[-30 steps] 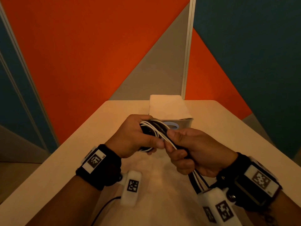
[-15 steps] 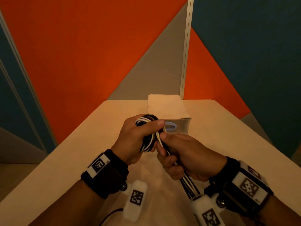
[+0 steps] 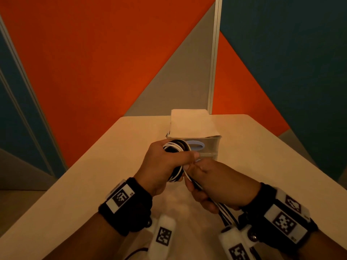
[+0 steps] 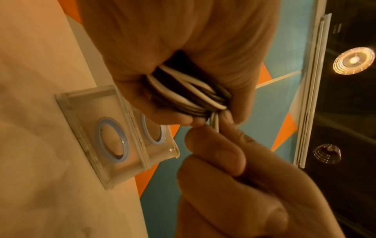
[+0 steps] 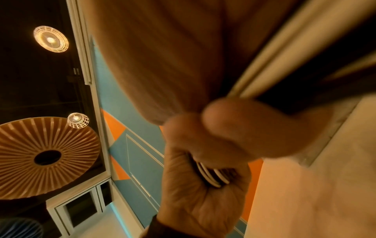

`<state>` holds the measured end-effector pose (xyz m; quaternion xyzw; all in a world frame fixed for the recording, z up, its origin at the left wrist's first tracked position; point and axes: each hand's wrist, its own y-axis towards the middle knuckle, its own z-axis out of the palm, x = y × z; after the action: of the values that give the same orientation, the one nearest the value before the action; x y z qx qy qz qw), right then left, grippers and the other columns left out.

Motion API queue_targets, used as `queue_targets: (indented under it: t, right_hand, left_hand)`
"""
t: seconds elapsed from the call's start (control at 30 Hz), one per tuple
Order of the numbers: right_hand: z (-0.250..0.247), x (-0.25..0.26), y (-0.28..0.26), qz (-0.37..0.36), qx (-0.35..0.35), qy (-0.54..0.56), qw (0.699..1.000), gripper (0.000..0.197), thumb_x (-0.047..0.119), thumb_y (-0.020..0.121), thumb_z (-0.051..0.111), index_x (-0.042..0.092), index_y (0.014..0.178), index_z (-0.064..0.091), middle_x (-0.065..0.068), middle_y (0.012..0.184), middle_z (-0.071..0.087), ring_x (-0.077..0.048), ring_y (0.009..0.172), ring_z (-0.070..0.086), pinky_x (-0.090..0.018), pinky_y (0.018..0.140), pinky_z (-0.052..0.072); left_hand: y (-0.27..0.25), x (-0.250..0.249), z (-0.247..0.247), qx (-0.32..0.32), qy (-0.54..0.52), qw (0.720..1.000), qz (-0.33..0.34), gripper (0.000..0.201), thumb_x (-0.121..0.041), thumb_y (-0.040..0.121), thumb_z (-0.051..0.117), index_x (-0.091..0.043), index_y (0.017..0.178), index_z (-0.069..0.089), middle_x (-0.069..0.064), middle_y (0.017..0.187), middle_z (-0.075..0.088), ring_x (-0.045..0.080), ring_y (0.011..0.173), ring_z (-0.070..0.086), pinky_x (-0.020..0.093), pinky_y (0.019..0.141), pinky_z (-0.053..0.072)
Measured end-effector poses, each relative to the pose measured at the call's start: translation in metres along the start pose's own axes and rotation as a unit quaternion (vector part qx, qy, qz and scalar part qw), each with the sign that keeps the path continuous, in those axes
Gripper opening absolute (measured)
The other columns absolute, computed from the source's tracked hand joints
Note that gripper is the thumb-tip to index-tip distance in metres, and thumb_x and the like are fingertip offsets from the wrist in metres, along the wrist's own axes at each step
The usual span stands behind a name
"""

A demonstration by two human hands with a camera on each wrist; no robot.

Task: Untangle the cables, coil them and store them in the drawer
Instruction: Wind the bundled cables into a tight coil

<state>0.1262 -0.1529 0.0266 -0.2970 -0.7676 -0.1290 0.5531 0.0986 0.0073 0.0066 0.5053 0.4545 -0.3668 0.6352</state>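
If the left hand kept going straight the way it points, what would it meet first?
Probably the clear drawer unit just beyond it on the table. The left hand, gripping the coiled cables, points at its front; the depth between them is unclear.

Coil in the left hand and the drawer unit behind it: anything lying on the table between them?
Nothing shows there. In the left wrist view only bare table lies between the coil in the left hand and the drawer unit.
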Motion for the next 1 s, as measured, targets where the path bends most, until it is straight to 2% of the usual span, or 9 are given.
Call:
queue_targets:
  t: [0.2, 0.4, 0.5, 0.57, 0.67, 0.73, 0.8, 0.83, 1.0]
  right_hand:
    - [-0.003, 0.002, 0.0, 0.01, 0.044, 0.096, 0.994, 0.046, 0.037, 0.108, 0.034, 0.004, 0.085, 0.056, -0.002, 0.055, 0.041, -0.017, 0.039, 0.038, -0.025, 0.045, 0.036]
    - [-0.006, 0.012, -0.008, 0.039, 0.092, 0.27, 0.958, 0.044, 0.041, 0.103, 0.041, 0.009, 0.078, 0.059, -0.001, 0.055, 0.037, -0.01, 0.038, 0.033, -0.019, 0.04, 0.03]
    - [0.004, 0.013, -0.007, 0.071, 0.116, 0.286, 0.948, 0.045, 0.048, 0.097, 0.046, 0.011, 0.074, 0.057, 0.0, 0.053, 0.038, -0.008, 0.037, 0.034, -0.016, 0.039, 0.029]
    - [0.008, 0.011, -0.006, 0.089, 0.117, 0.268, 0.952, 0.05, 0.054, 0.095, 0.046, 0.011, 0.073, 0.057, 0.0, 0.052, 0.039, -0.008, 0.036, 0.037, -0.015, 0.038, 0.032]
    - [0.008, 0.011, -0.005, 0.093, 0.103, 0.237, 0.962, 0.054, 0.057, 0.093, 0.046, 0.008, 0.072, 0.057, -0.002, 0.051, 0.041, -0.01, 0.033, 0.039, -0.014, 0.037, 0.033]
    - [0.008, 0.009, -0.004, 0.092, 0.086, 0.206, 0.97, 0.058, 0.06, 0.092, 0.047, 0.007, 0.071, 0.057, -0.004, 0.051, 0.041, -0.012, 0.032, 0.04, -0.015, 0.037, 0.033]
    - [0.011, 0.006, -0.003, 0.093, 0.068, 0.164, 0.98, 0.065, 0.067, 0.09, 0.046, 0.007, 0.068, 0.058, -0.005, 0.049, 0.042, -0.014, 0.032, 0.041, -0.017, 0.038, 0.034]
    - [0.013, 0.005, -0.002, 0.093, 0.059, 0.148, 0.983, 0.068, 0.07, 0.089, 0.045, 0.007, 0.067, 0.058, -0.004, 0.048, 0.042, -0.014, 0.032, 0.041, -0.017, 0.039, 0.033]
    - [0.012, 0.004, 0.0, 0.092, 0.027, 0.144, 0.985, 0.066, 0.071, 0.088, 0.044, 0.01, 0.065, 0.054, -0.002, 0.049, 0.036, -0.011, 0.032, 0.03, -0.014, 0.039, 0.026]
  left_hand:
    - [0.001, -0.003, 0.001, -0.017, -0.006, 1.0, 0.016, 0.03, 0.002, 0.084, 0.075, -0.008, 0.06, 0.061, 0.017, 0.056, 0.053, 0.026, 0.041, 0.047, 0.031, 0.047, 0.04]
    - [0.001, -0.011, -0.002, -0.03, -0.06, 0.997, 0.03, 0.032, -0.017, 0.078, 0.081, -0.014, 0.056, 0.057, 0.01, 0.053, 0.05, 0.024, 0.041, 0.044, 0.027, 0.045, 0.039]
    - [0.003, -0.004, 0.001, -0.044, -0.088, 0.995, 0.022, 0.037, -0.012, 0.078, 0.084, -0.01, 0.059, 0.052, 0.008, 0.059, 0.045, 0.023, 0.053, 0.045, 0.03, 0.052, 0.043]
    - [-0.001, -0.005, 0.007, -0.032, -0.116, 0.993, 0.011, 0.024, -0.007, 0.083, 0.078, 0.0, 0.066, 0.062, 0.013, 0.07, 0.059, 0.027, 0.065, 0.059, 0.033, 0.059, 0.052]
    - [-0.006, -0.006, 0.011, -0.021, -0.123, 0.992, 0.012, 0.04, 0.005, 0.092, 0.062, -0.014, 0.059, 0.07, 0.004, 0.064, 0.068, 0.02, 0.061, 0.065, 0.028, 0.057, 0.054]
    - [-0.002, -0.006, 0.009, -0.023, -0.124, 0.992, 0.019, 0.015, 0.002, 0.089, 0.065, 0.003, 0.074, 0.067, 0.022, 0.076, 0.07, 0.037, 0.07, 0.066, 0.037, 0.064, 0.056]
    - [-0.001, -0.005, 0.005, -0.041, -0.112, 0.993, 0.023, 0.032, -0.009, 0.08, 0.075, 0.016, 0.083, 0.055, 0.044, 0.083, 0.055, 0.056, 0.072, 0.056, 0.051, 0.067, 0.052]
    - [0.0, -0.007, 0.005, -0.05, -0.112, 0.992, 0.018, 0.039, -0.013, 0.077, 0.077, 0.017, 0.082, 0.051, 0.045, 0.08, 0.049, 0.056, 0.069, 0.052, 0.055, 0.064, 0.049]
    - [-0.006, -0.009, 0.011, -0.075, -0.137, 0.987, -0.026, 0.018, -0.003, 0.092, 0.065, -0.002, 0.074, 0.067, 0.014, 0.065, 0.061, 0.021, 0.053, 0.06, 0.03, 0.051, 0.052]
